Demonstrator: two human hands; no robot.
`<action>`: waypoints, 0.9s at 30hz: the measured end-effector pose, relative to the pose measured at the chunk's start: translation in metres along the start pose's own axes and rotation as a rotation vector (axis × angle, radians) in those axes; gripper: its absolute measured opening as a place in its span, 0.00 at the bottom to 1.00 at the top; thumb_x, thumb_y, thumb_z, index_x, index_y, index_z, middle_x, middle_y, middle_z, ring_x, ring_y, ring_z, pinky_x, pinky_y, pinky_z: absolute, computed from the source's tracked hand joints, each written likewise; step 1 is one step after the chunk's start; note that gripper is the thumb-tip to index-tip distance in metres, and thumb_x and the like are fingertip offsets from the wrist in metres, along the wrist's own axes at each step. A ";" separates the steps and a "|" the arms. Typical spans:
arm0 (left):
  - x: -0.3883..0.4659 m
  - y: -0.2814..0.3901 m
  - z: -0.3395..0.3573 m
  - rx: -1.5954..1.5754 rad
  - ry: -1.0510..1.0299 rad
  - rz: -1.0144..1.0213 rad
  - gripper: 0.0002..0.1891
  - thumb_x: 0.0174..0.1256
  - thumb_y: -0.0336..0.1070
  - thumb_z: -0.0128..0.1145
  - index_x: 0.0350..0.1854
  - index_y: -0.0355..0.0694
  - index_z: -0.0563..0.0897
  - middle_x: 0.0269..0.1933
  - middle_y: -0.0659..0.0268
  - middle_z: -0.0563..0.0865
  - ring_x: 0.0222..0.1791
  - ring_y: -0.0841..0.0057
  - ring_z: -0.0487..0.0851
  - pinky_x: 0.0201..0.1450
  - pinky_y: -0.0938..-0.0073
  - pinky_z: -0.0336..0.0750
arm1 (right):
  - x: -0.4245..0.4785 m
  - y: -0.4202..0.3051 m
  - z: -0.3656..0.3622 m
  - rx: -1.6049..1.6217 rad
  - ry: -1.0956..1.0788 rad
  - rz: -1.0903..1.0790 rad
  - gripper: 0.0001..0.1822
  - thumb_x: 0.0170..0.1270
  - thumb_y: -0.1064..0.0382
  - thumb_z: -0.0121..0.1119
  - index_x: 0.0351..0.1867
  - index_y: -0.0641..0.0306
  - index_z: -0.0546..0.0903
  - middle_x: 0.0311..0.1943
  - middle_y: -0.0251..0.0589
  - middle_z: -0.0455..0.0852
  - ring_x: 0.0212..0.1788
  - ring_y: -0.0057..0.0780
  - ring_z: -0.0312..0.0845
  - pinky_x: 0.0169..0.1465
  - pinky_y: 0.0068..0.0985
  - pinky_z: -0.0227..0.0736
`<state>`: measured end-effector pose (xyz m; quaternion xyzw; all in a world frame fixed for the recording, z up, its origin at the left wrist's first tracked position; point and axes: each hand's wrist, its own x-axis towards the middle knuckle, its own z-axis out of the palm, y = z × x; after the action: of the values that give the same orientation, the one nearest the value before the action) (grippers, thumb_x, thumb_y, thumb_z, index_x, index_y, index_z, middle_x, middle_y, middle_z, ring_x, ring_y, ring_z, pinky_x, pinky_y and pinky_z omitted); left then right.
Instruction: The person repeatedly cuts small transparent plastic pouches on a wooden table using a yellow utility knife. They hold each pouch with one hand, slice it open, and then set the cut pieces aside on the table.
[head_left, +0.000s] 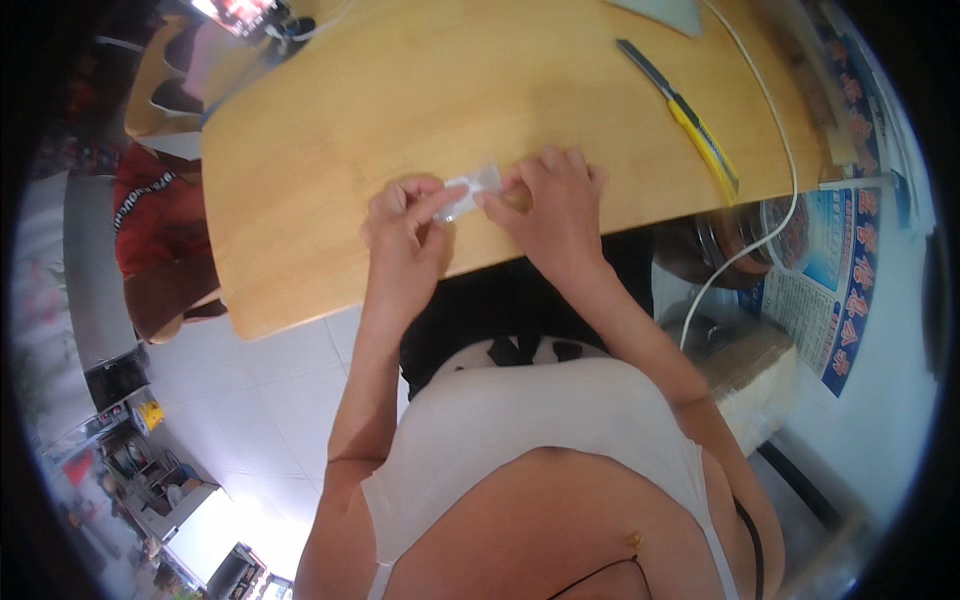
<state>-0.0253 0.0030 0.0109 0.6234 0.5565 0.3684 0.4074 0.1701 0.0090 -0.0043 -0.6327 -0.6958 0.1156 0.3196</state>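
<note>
A small clear plastic packet (471, 192) with something white inside is held between both hands, over the front part of a light wooden table (337, 150). My left hand (409, 225) pinches the packet's left end, its index finger lying on the plastic. At the packet's right end, the thumb and index finger of my right hand (551, 202) grip the edge. What exactly the white content is cannot be told. To the right of my right hand lies a yellow utility knife (701, 139) with a dark front part.
A white cable (776, 120) runs over the table's right side and hangs off its front edge. A pale flat object (667, 13) lies at the far edge of view. Lidded jars (784, 232) stand below at the right. A chair with red cloth (161, 217) is at the left.
</note>
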 end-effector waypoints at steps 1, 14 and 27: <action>0.002 -0.002 -0.004 0.066 -0.019 0.049 0.22 0.67 0.16 0.59 0.55 0.44 0.96 0.57 0.64 0.85 0.61 0.63 0.80 0.66 0.67 0.73 | 0.002 0.000 0.002 0.002 0.025 -0.019 0.15 0.58 0.51 0.83 0.33 0.54 0.86 0.39 0.36 0.82 0.50 0.41 0.77 0.57 0.44 0.60; -0.001 0.004 0.017 0.449 0.181 0.145 0.16 0.70 0.34 0.74 0.59 0.50 0.94 0.52 0.68 0.84 0.56 0.67 0.78 0.65 0.60 0.63 | -0.002 0.001 0.000 0.077 0.069 -0.047 0.12 0.58 0.57 0.82 0.35 0.53 0.86 0.40 0.35 0.82 0.52 0.40 0.77 0.59 0.43 0.61; -0.003 0.003 0.018 0.484 0.153 0.174 0.20 0.70 0.32 0.71 0.63 0.57 0.92 0.52 0.69 0.83 0.58 0.67 0.76 0.65 0.59 0.61 | -0.008 0.021 0.000 0.106 0.048 -0.055 0.08 0.60 0.65 0.74 0.40 0.52 0.89 0.43 0.37 0.85 0.54 0.42 0.80 0.60 0.44 0.66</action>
<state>-0.0080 -0.0014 0.0065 0.7185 0.6019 0.3043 0.1701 0.1869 0.0048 -0.0192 -0.5980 -0.6981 0.1283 0.3724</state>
